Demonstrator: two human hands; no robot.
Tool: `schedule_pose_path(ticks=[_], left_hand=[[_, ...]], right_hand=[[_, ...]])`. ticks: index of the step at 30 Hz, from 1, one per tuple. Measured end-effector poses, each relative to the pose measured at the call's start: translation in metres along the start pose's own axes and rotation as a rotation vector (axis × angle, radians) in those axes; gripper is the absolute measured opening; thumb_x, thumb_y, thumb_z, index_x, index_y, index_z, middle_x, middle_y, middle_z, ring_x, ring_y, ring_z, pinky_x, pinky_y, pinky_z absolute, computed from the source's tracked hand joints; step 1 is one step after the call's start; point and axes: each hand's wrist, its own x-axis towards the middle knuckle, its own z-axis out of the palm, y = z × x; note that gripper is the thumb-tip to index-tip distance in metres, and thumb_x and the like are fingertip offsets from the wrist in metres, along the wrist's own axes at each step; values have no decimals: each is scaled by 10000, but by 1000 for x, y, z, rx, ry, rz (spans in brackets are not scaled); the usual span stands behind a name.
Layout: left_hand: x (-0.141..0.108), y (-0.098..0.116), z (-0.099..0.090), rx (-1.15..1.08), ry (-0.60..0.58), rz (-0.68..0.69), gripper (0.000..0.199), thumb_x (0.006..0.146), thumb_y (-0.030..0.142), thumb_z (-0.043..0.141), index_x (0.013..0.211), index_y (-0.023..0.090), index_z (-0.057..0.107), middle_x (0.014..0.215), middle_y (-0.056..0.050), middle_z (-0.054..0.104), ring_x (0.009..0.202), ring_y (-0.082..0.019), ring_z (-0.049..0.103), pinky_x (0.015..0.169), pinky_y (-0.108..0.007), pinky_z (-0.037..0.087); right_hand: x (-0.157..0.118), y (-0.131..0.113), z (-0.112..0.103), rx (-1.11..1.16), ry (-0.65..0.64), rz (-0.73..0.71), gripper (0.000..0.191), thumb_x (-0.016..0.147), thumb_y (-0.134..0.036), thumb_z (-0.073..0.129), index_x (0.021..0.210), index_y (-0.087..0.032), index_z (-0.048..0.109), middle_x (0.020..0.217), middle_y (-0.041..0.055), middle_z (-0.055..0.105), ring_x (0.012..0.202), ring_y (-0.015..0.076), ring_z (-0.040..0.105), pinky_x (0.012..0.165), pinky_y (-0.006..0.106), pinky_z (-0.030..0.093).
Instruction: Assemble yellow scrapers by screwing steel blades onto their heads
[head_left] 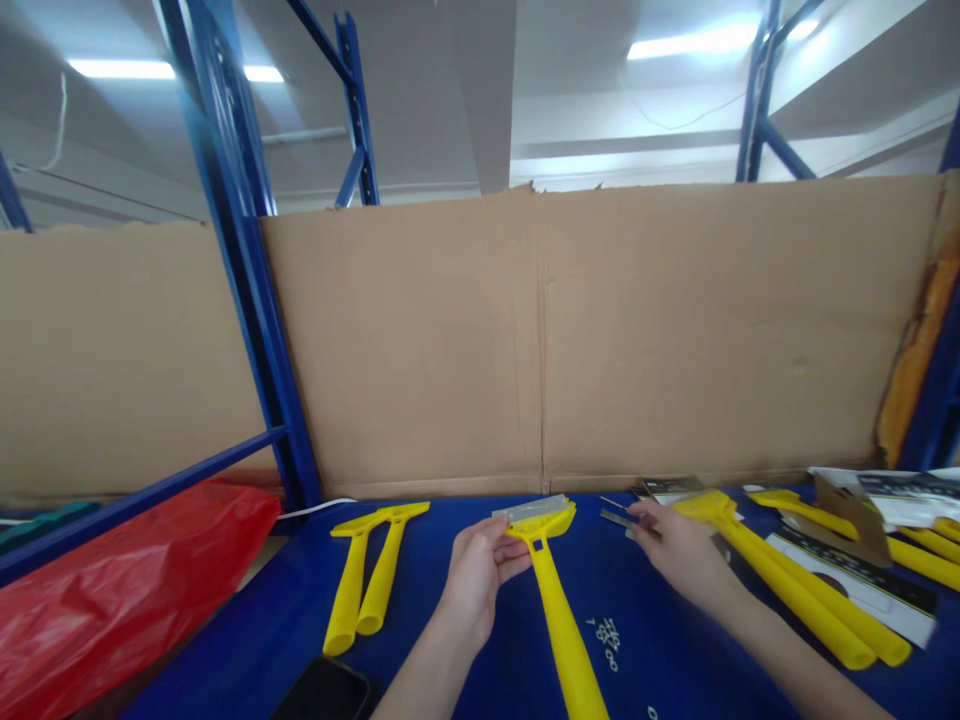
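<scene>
Scraper (559, 612), yellow and blade-topped, sits pinched in my left grip (480, 572); I have slim metal strips (616, 518) grasped in my right grip (684, 553).

No readable text, only blurred, too-small print on the black-and-white packaging (874, 592) at right

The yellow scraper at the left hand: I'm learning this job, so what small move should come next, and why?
I'd probably bring the right hand, with the thin metal pieces at its fingertips, over to the head of the yellow scraper: the left hand steadies that head, a metal plate lies along it, and the right hand is apart from it.
</scene>
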Motion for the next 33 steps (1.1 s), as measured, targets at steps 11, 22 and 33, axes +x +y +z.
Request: schedule_pose_path(ticks=[11,22,33], left_hand=[[-3,-2,4,54,-19,-3,121,871,147,517,861,59,599,611,-83,652,490,-109,595,504,-221,531],[0,-2,1,-11,21,-2,84,849,148,549,844,74,588,607,-84,649,502,-120,603,520,-229,531],[0,-2,0,-39,47,-4,78,849,162,553,860,89,579,591,-58,624,512,-121,595,522,-232,526]], right_hand=[[-1,-2,6,-532,-170,-200,373,778,-43,464,1049,-176,683,1103,157,674,945,322,665,756,407,502],[19,-8,17,-257,28,-177,316,862,-272,424,1085,-210,639,852,58,726,762,229,680,669,321,507],[18,-54,59,-302,-236,-462,301,765,-59,493,959,-182,686,1052,99,679,1027,238,563,856,313,418]])
